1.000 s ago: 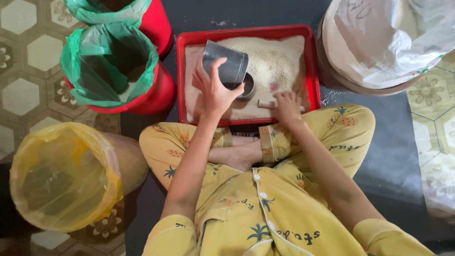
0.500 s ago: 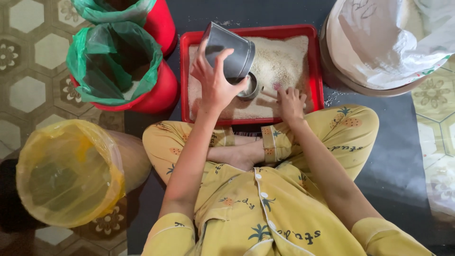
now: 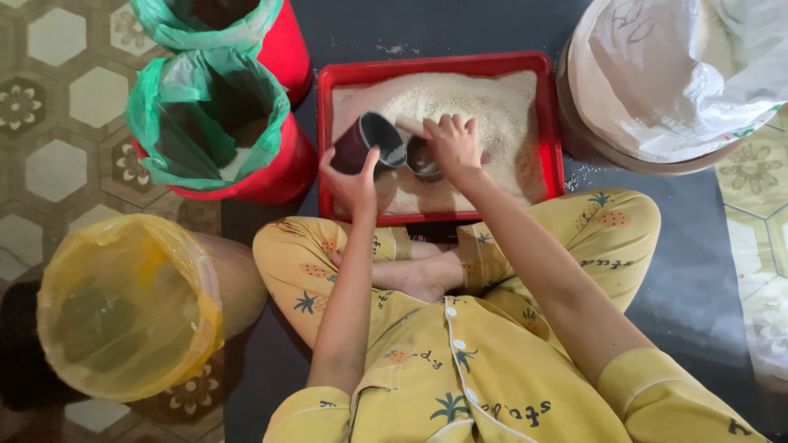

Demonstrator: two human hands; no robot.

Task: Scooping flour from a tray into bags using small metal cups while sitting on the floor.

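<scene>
Both bare arms reach forward from short yellow sleeves, elbows bent. The left hand (image 3: 351, 176) is cupped, fingers curled in a grip. The right hand (image 3: 452, 141) points fingers-down, knuckles up, closed.

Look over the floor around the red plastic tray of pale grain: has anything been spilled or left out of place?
Yes. A few pale grains lie scattered on the dark mat beside the red plastic tray, and more specks lie just beyond its far rim. Nothing else looks spilled.
</scene>
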